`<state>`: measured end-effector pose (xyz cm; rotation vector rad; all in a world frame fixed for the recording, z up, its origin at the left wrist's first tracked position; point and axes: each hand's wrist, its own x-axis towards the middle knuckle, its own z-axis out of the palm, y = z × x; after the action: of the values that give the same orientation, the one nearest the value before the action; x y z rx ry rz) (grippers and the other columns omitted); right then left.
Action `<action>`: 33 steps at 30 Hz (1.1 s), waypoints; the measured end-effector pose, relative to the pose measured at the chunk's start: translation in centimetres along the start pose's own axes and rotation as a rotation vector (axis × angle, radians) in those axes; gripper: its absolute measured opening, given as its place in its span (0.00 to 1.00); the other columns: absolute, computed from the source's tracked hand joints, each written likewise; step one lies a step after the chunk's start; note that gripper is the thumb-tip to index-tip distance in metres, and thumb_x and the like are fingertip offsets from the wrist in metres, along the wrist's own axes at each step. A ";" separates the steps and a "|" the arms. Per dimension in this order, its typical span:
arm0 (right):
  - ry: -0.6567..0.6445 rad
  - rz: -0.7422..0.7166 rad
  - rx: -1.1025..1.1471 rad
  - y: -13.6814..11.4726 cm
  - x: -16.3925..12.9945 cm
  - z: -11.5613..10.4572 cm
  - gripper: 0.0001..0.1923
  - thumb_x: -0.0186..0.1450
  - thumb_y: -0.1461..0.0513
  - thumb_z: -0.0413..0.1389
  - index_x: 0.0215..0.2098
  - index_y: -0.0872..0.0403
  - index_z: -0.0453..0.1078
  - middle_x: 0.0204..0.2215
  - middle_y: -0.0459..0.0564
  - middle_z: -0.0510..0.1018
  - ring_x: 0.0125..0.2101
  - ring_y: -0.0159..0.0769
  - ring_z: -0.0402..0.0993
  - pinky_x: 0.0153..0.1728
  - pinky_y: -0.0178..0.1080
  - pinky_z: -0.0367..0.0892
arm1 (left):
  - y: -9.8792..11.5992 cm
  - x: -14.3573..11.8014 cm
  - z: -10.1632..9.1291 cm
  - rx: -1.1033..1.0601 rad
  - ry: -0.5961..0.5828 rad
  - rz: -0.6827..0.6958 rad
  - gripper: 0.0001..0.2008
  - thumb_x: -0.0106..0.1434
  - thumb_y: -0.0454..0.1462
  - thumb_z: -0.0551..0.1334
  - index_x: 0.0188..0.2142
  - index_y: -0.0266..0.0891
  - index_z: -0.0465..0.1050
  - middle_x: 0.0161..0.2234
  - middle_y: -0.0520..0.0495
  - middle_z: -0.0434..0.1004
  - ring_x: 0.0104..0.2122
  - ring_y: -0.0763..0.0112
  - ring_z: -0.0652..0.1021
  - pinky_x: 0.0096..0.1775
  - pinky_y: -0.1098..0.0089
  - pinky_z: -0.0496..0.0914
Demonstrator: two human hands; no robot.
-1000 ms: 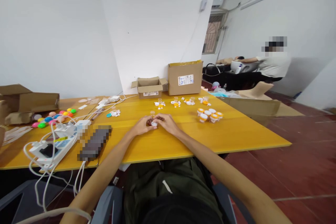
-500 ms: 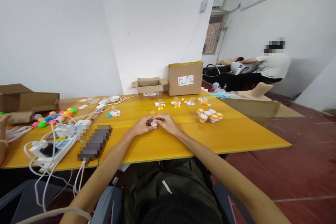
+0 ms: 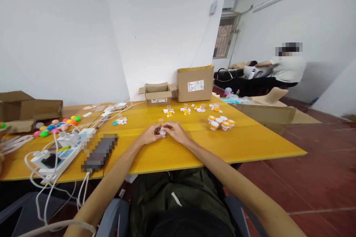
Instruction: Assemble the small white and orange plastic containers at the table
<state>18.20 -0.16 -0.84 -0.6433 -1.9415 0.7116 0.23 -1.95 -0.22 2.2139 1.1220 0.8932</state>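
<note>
while the left hand (image 3: 148,137) and right hand (image 3: 175,132) pinch a small white-capped vial (image 3: 162,132) over the yellow table (image 3: 250,140), capping appears underway, so the next move likely needs a firm twist.

Two hands, left hand (image 3: 149,137) and right hand (image 3: 177,131), meet on one small bottle (image 3: 162,131). Four orange-capped jars (image 3: 221,123) cluster (tightly packed), two cardboard boxes (image 3: 178,88) stand behind, one power strip (image 3: 59,152) on the tabletop (image 3: 244,140).
</note>
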 end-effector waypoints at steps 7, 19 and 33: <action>0.017 -0.027 -0.086 0.0 -0.1 0.0 0.07 0.63 0.59 0.58 0.30 0.51 0.76 0.28 0.47 0.79 0.29 0.35 0.72 0.34 0.37 0.67 | 0.0 -0.1 0.0 0.038 0.005 -0.020 0.13 0.57 0.45 0.66 0.33 0.37 0.69 0.28 0.53 0.69 0.28 0.72 0.68 0.34 0.70 0.66; -0.010 -0.011 -0.088 -0.1 -0.1 -0.1 0.07 0.63 0.60 0.58 0.32 0.50 0.78 0.31 0.48 0.81 0.32 0.36 0.75 0.34 0.36 0.68 | -0.6 -0.1 0.1 0.073 0.003 -0.014 0.13 0.58 0.45 0.65 0.35 0.37 0.70 0.29 0.52 0.70 0.29 0.71 0.69 0.34 0.70 0.66; -0.009 -0.036 -0.103 0.0 -0.2 -0.1 0.07 0.64 0.60 0.56 0.33 0.49 0.78 0.33 0.48 0.82 0.33 0.37 0.76 0.37 0.37 0.68 | -0.1 -0.2 -0.1 0.086 -0.007 -0.017 0.13 0.58 0.46 0.64 0.33 0.38 0.69 0.28 0.53 0.68 0.29 0.71 0.69 0.34 0.70 0.65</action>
<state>18.40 -0.27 -0.93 -0.6667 -2.0030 0.5959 0.02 -2.01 -0.32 2.2709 1.1951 0.8443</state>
